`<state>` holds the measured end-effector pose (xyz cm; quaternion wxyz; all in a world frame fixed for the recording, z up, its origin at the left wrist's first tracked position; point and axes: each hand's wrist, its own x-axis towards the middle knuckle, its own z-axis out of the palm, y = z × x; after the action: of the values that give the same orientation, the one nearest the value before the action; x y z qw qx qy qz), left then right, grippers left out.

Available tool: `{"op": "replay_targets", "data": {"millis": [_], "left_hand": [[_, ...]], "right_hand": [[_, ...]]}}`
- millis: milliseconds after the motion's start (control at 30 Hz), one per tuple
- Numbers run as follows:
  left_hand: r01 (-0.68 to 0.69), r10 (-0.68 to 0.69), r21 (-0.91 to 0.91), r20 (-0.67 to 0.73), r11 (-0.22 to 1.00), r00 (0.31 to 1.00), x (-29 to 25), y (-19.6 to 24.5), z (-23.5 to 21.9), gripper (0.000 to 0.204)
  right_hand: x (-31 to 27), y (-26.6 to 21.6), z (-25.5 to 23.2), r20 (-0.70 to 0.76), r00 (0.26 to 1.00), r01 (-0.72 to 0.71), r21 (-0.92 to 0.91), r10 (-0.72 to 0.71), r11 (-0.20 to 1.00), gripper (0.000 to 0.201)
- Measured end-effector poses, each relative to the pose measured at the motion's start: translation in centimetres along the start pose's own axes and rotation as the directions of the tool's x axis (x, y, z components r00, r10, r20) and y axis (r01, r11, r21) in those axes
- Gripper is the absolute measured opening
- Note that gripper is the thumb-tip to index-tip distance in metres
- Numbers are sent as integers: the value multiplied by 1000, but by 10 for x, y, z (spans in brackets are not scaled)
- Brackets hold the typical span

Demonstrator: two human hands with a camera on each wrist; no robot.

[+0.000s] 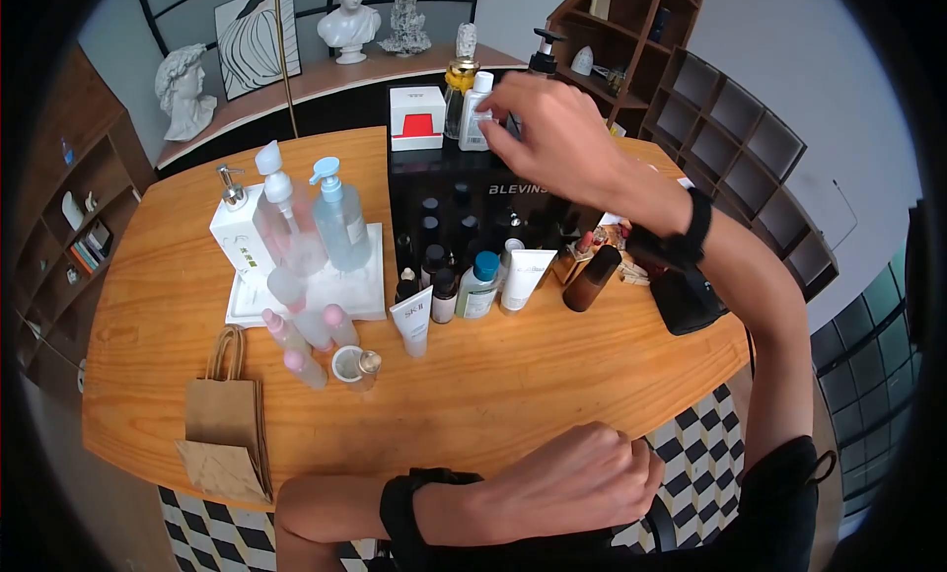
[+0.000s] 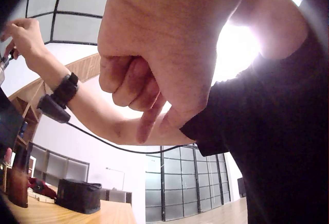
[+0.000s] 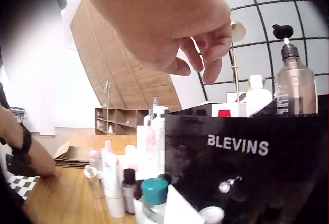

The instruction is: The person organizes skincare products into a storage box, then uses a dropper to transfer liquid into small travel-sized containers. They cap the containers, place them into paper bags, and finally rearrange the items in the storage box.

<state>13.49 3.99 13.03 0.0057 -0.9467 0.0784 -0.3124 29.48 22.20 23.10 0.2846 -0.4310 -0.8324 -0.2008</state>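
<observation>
My right hand [image 1: 557,133] is over the black BLEVINS box [image 1: 444,192], its fingers bent and apart with nothing between them. In the head view it overlaps the edge of a white bottle [image 1: 475,118]; the right wrist view shows a gap between the fingertips and the white bottle [image 3: 258,96]. A dark pump bottle [image 3: 296,82] stands on the box to the right there. Near the table's front edge my left hand [image 1: 572,478] is curled, palm side hidden in the head view. The left wrist view shows the left hand [image 2: 157,44] with several fingers folded in, holding nothing.
A white tray [image 1: 370,301] with pump bottles stands left of the box. Small bottles, a white tube [image 1: 414,321] and a brown bottle [image 1: 592,278] line the box's front. Paper bags [image 1: 225,414] lie at the left; a black case [image 1: 686,301] is at the right.
</observation>
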Motion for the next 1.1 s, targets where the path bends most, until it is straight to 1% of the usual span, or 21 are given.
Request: {"op": "replay_targets", "data": {"millis": [33,67,100,167,200,267,300,367,400,467,500,533,667,700,767,867,933,1000,1067,1100], "left_hand": [[0,0,10,-10,1000,1000,0,0,-1,13],[1,0,21,-21,1000,1000,1,1,-1,13],[4,-4,20,-23,1000,1000,1,1,-1,13],[4,-3,26,-15,1000,1000,1,1,0,14],[2,-1,25,-17,1000,1000,1,1,0,14],[7,-7,10,0,1000,1000,2,1,2,13],[3,-3,7,1,1000,1000,2,2,3,13],[29,-29,-1,40,1000,999,1,3,5,13],[18,-18,-3,45,1000,999,0,3,7,13],[53,-52,-14,37,999,998,0,3,9,13],[43,-42,-18,46,999,998,0,3,8,13],[39,-38,-8,64,999,997,0,2,6,13],[27,-26,-3,111,1000,994,1,1,4,13],[17,-17,-5,117,1000,993,1,0,4,13],[45,-41,-35,97,998,994,0,0,5,13],[39,-34,-40,106,998,994,0,-3,6,13],[34,-31,-28,102,999,994,0,-2,5,13],[34,-32,-16,97,999,995,0,-2,4,13],[29,-26,-19,144,999,989,0,-2,5,13],[33,-30,-18,141,999,990,0,-2,4,13]], "right_hand": [[-10,-5,-6,33,999,5,53,-6,999,19],[-20,-13,-15,131,991,-43,56,35,998,18],[-31,-14,-17,173,984,-53,77,39,996,19],[-50,-12,-22,338,938,-110,70,80,991,21],[-58,-10,-23,338,938,-111,68,81,992,21],[-74,-5,-23,493,867,-124,60,78,990,24],[-81,-3,-21,492,867,-128,58,83,990,24],[-98,3,-12,587,806,-186,128,77,974,29],[-107,5,-4,560,826,-184,160,64,970,27],[-117,6,8,551,830,-223,181,89,958,26],[-121,5,11,549,830,-253,209,101,945,24],[-122,3,10,519,851,-235,242,79,941,21],[-126,8,13,499,863,-248,277,82,928,20],[-126,8,13,490,869,-232,279,69,932,19],[-127,10,11,478,876,-221,279,64,935,18],[-126,10,5,515,856,-187,242,37,952,17],[-126,7,1,538,840,-231,225,77,947,17],[-126,7,-1,539,838,-232,221,80,947,16],[-122,4,-7,542,836,-235,218,83,947,16],[-118,4,-15,554,827,-252,210,97,945,16]]}}
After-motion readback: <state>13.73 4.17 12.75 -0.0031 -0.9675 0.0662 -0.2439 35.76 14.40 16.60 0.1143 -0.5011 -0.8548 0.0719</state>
